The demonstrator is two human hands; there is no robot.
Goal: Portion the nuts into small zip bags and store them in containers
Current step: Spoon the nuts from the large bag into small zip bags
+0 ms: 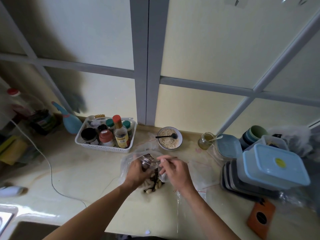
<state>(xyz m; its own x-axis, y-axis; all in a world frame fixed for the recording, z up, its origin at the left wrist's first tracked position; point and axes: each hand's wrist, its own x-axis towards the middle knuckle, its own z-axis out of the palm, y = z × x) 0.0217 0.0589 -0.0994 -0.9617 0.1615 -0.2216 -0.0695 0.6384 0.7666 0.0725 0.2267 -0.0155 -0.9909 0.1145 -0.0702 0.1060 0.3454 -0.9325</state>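
Both hands (155, 170) pinch bag (128, 163) (mid-counter) over nuts (152, 185).

Pale nuts (152, 183) lie in a crumpled clear bag (127, 163) (mid-counter), lidded containers (270, 168) stacked right.

My left hand (138, 172) hides part of the nuts (152, 183); the small zip bag's (161, 172) contents blur.

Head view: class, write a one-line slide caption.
Both hands hold a small clear plastic zip bag over pale nuts on the counter.
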